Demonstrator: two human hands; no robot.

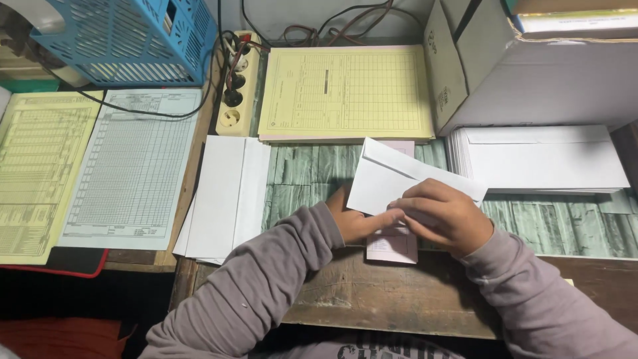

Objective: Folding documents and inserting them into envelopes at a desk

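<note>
Both hands hold a white envelope [392, 176] just above the desk, its flap end tilted toward the upper left. My left hand [359, 218] grips its lower left edge, thumb pointing right. My right hand [442, 216] closes over its lower right part. A pink folded slip [392, 244] sticks out below the envelope between the hands, and a bit of pink shows behind its top edge. Whether the slip is inside the envelope or under it, I cannot tell.
A stack of white envelopes [538, 159] lies at the right and another white stack [226, 196] at the left. A yellow form pad [345, 90], a power strip [236, 86], a blue basket [133, 40], a cardboard box [531, 73] and ruled sheets [129, 169] surround the green-patterned desk [558, 223].
</note>
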